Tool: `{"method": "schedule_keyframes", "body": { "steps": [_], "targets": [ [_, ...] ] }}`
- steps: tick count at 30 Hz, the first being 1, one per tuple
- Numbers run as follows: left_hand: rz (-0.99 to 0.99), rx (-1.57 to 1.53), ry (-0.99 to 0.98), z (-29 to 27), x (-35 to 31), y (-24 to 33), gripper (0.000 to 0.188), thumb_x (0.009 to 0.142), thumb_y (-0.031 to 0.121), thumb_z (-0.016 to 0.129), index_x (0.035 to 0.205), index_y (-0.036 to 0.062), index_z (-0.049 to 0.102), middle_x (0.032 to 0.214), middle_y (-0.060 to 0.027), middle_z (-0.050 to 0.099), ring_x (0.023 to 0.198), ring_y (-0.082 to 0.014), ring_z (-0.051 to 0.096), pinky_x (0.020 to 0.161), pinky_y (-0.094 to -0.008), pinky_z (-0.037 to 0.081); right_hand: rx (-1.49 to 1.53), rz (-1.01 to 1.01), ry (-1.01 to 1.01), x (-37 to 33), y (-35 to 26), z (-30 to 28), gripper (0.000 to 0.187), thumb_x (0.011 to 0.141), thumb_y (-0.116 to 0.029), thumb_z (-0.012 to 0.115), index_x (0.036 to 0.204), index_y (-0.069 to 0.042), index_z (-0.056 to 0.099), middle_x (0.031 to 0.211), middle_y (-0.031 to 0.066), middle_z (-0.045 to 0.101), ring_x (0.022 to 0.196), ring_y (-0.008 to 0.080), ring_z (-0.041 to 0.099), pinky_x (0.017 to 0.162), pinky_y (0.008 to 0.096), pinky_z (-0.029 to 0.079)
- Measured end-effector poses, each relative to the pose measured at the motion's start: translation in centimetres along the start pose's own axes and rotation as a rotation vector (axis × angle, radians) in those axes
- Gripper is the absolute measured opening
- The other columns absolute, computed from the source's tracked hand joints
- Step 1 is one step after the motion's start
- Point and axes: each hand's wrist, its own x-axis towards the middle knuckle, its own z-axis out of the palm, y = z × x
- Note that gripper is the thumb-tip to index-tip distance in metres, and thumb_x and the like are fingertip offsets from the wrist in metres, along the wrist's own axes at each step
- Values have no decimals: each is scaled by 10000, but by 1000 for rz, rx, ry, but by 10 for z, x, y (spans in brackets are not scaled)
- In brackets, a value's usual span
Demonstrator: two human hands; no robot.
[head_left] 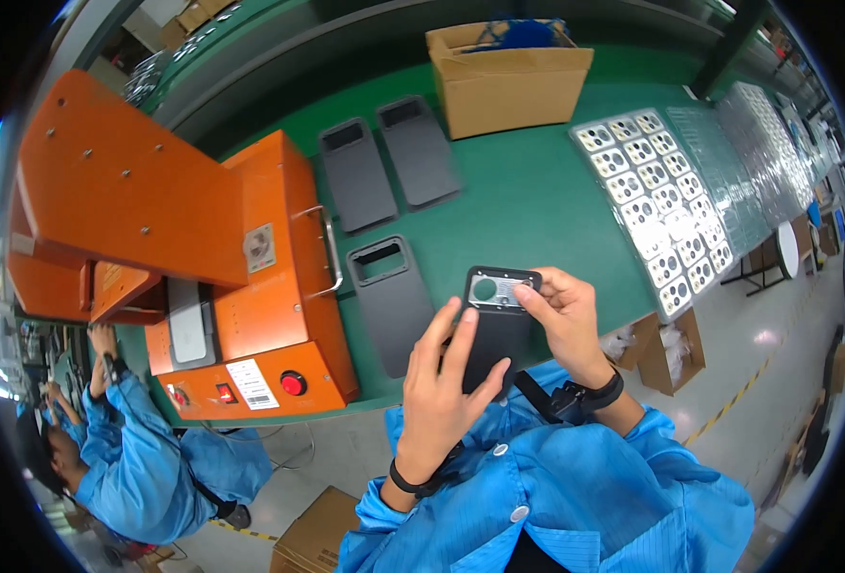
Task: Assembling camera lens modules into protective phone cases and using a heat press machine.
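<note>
Near the table's front edge, a dark grey phone case point(494, 339) is held tilted before me. A silver camera plate point(501, 291) with one large round hole sits in its upper opening. My left hand point(446, 382) holds the case from the left, its index and middle fingertips near the opening and its thumb on the lower part; the other fingers are hidden. My right hand point(566, 320) grips the upper right corner, thumb pressed on the plate's right end. Left of it lies another dark case point(389, 306) with an open camera cutout.
An orange press machine point(279, 239) with a red button stands at left, a case on its bed. Two more cases point(360, 181) lie behind. A cardboard box point(513, 86) stands at the back; a sheet of camera plates point(652, 205) lies right. A co-worker point(146, 468) sits at left.
</note>
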Motion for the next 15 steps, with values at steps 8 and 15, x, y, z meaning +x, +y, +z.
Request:
{"method": "schedule_keyframes", "body": {
  "steps": [8,15],
  "targets": [
    [-199,663,395,-132,19,-51,269,810,65,709,1070,20,659,1079,-159,645,1001,-331,594,857,-401,478,-69,66,-6,-5,7,-16,137,929,-35,632,1037,49,629,939,80,696,828,87,638,760,213,505],
    [-492,839,288,-201,34,-106,427,835,330,724,1076,-14,650,1074,-239,625,1000,-409,565,890,-457,461,-91,92,-38,-5,16,-17,111,923,-28,634,1015,35,628,912,54,686,809,74,623,766,208,497]
  ]
}}
